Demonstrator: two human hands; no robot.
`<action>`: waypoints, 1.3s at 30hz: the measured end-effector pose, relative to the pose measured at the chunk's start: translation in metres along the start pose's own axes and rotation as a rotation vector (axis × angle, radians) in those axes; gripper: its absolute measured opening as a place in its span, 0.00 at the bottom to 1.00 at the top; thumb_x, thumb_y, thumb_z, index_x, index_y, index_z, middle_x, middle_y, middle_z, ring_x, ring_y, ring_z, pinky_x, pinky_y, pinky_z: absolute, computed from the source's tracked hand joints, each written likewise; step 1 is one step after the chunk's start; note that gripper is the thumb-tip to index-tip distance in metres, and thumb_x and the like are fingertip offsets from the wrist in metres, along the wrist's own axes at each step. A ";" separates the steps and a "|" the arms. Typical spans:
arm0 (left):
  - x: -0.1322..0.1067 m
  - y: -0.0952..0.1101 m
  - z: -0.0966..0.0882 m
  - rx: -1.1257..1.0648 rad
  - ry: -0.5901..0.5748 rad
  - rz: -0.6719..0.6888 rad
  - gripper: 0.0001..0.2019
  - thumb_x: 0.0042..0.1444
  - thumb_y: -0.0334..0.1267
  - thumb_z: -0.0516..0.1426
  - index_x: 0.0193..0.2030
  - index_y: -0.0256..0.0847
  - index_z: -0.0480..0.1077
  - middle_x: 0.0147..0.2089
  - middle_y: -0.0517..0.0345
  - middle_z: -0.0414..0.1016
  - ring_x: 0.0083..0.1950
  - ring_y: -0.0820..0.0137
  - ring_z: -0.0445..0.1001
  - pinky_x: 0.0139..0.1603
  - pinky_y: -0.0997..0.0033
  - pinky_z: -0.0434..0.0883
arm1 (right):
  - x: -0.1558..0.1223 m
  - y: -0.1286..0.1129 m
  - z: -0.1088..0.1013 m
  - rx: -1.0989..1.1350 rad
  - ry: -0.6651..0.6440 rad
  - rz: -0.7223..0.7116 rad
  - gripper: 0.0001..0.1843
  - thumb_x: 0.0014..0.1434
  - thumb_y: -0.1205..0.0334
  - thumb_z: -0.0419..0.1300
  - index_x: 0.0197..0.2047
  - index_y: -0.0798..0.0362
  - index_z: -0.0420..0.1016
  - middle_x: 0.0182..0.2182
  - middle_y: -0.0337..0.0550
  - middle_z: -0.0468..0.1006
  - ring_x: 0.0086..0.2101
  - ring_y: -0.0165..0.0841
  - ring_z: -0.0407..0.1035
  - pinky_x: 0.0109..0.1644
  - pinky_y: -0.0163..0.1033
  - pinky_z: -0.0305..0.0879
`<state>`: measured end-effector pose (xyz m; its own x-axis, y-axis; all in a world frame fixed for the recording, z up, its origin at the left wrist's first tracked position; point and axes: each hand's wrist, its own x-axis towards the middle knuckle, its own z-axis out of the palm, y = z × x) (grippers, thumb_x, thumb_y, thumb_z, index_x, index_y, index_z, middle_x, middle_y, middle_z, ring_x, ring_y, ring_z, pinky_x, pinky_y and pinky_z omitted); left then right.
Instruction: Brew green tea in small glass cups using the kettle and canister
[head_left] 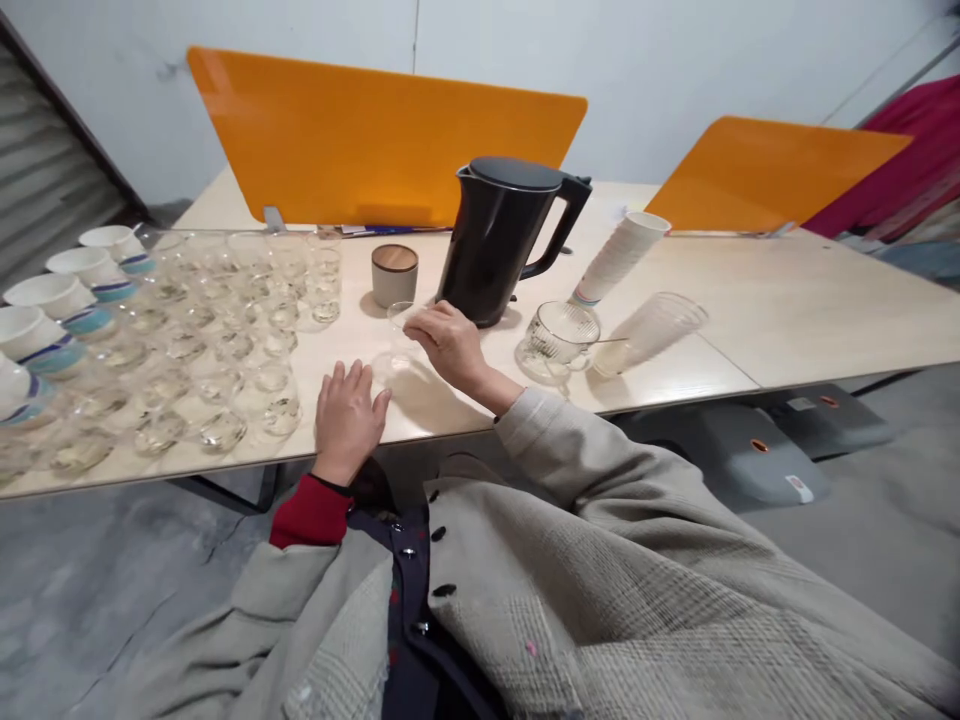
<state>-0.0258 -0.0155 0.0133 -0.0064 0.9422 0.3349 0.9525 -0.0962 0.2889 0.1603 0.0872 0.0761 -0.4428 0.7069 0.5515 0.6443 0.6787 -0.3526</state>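
Observation:
My right hand is closed round a small clear glass that stands on the pale wooden table, just in front of the black electric kettle. My left hand lies flat on the table near its front edge, fingers stretched out, holding nothing. It rests just right of several rows of small clear glasses. A small grey jar with a wooden lid stands behind the held glass.
White cups with blue bands line the far left. Right of the kettle are a clear glass mug, a tipped stack of paper cups and a tipped stack of clear plastic cups. Orange dividers stand behind.

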 end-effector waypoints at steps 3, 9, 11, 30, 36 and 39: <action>0.000 0.002 -0.002 0.008 -0.019 -0.007 0.28 0.72 0.46 0.51 0.71 0.31 0.71 0.76 0.37 0.70 0.80 0.42 0.62 0.81 0.38 0.58 | 0.003 0.006 0.016 -0.034 -0.048 -0.012 0.15 0.76 0.58 0.57 0.42 0.46 0.86 0.42 0.45 0.88 0.47 0.43 0.73 0.58 0.47 0.68; -0.001 0.005 -0.005 0.021 -0.021 -0.007 0.27 0.72 0.44 0.52 0.71 0.31 0.72 0.76 0.38 0.71 0.80 0.41 0.63 0.80 0.38 0.58 | 0.003 0.015 0.027 -0.023 -0.061 -0.041 0.15 0.76 0.59 0.58 0.44 0.48 0.86 0.42 0.47 0.88 0.47 0.43 0.73 0.58 0.47 0.68; -0.001 0.005 -0.005 0.025 -0.014 -0.002 0.26 0.72 0.44 0.52 0.70 0.33 0.72 0.75 0.39 0.71 0.80 0.42 0.63 0.80 0.39 0.59 | 0.002 0.014 0.026 0.009 -0.069 -0.045 0.13 0.75 0.58 0.59 0.46 0.47 0.87 0.44 0.47 0.88 0.48 0.43 0.74 0.59 0.48 0.69; -0.002 0.006 -0.005 0.027 -0.029 -0.008 0.26 0.72 0.44 0.52 0.70 0.30 0.73 0.75 0.37 0.71 0.80 0.41 0.63 0.80 0.38 0.60 | 0.098 0.059 0.016 0.112 0.000 0.269 0.37 0.71 0.44 0.61 0.75 0.53 0.67 0.73 0.58 0.70 0.69 0.52 0.68 0.73 0.56 0.64; -0.003 0.004 -0.002 0.017 -0.009 0.002 0.26 0.72 0.45 0.52 0.70 0.34 0.73 0.75 0.38 0.71 0.80 0.42 0.64 0.80 0.37 0.61 | 0.127 0.064 0.057 0.059 -0.028 0.387 0.46 0.61 0.45 0.71 0.75 0.57 0.64 0.72 0.65 0.68 0.71 0.56 0.62 0.78 0.59 0.56; -0.004 0.002 -0.001 0.016 -0.010 0.009 0.26 0.72 0.46 0.52 0.70 0.35 0.73 0.75 0.38 0.71 0.80 0.42 0.64 0.80 0.37 0.61 | 0.131 0.068 0.067 0.077 -0.029 0.411 0.47 0.58 0.47 0.74 0.74 0.56 0.66 0.69 0.62 0.71 0.68 0.54 0.65 0.75 0.55 0.60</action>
<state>-0.0238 -0.0197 0.0137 0.0055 0.9443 0.3289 0.9572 -0.1002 0.2717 0.1038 0.2392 0.0737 -0.1764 0.9267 0.3319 0.7230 0.3508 -0.5952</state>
